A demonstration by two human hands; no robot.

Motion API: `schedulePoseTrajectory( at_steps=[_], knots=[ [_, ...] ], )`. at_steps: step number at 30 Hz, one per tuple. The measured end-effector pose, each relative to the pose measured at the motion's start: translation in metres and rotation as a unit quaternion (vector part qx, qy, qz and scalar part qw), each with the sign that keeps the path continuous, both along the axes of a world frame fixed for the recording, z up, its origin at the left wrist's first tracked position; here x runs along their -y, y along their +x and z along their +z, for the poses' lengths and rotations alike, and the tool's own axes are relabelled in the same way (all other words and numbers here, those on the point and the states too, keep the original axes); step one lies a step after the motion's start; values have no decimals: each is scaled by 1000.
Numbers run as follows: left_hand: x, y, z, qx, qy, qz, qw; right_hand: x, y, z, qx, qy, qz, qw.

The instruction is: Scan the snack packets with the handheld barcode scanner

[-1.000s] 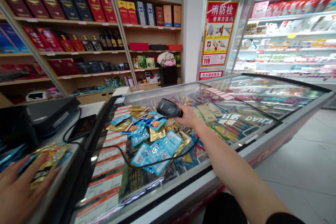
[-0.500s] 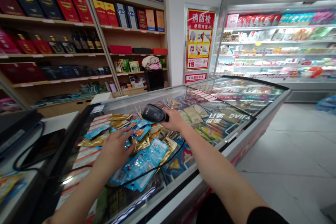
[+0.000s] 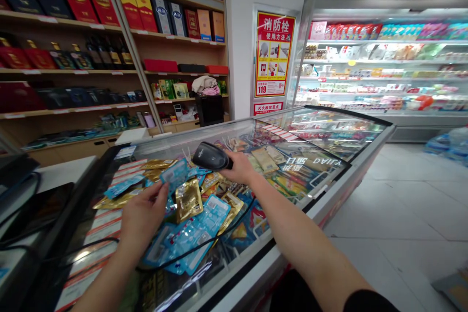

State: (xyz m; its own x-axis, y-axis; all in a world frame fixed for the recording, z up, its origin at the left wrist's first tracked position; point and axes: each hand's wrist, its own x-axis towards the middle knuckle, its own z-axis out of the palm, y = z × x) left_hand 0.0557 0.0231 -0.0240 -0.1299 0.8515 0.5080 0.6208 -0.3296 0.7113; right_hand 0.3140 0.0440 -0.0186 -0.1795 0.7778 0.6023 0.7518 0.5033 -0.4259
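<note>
My right hand [image 3: 242, 167] is shut on a black handheld barcode scanner [image 3: 211, 156], held over a glass-topped chest freezer [image 3: 310, 131]. My left hand [image 3: 142, 215] pinches a small blue sachet [image 3: 174, 175] between thumb and fingers, just above a heap of blue and gold foil packets on the glass. A gold foil sachet [image 3: 188, 200] lies right beside that hand, and a larger blue packet [image 3: 193, 234] lies below it. The scanner's black cable [image 3: 190, 257] runs across the heap towards the lower left.
Shelves of boxed liquor and bottles [image 3: 106, 53] fill the back left, and a refrigerated display case [image 3: 380, 63] stands at the right behind the freezer. A red fire hydrant poster [image 3: 273, 53] hangs on the wall. A counter with a dark tablet [image 3: 36, 209] lies at the left, and tiled floor at the right.
My left hand has drawn back towards me from the heap and now holds a blue sachet up. The scanner stays in my right hand, and the view has shifted slightly.
</note>
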Motion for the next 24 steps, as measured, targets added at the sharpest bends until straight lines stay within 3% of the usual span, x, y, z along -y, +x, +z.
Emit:
schedulePoseTrajectory(
  at_steps=[4,8,11,16,20,24],
  knots=[
    [3,1,6,270,-99,-7,958,2,-1,1,-21,11,12,1000],
    [0,1,6,388,-106,-29,915,3,-4,1,-2,2,43,999],
    [2,1,5,403,-113,-45,907,6,-8,2,20,-17,59,998],
    [10,7,4,370,-104,-78,920,12,-20,3,23,-24,118,992],
    [9,10,1,357,-83,-75,927,18,-31,4,28,-28,159,986],
    [6,11,-2,359,-59,-51,930,21,-36,4,36,-40,154,987]
  ],
)
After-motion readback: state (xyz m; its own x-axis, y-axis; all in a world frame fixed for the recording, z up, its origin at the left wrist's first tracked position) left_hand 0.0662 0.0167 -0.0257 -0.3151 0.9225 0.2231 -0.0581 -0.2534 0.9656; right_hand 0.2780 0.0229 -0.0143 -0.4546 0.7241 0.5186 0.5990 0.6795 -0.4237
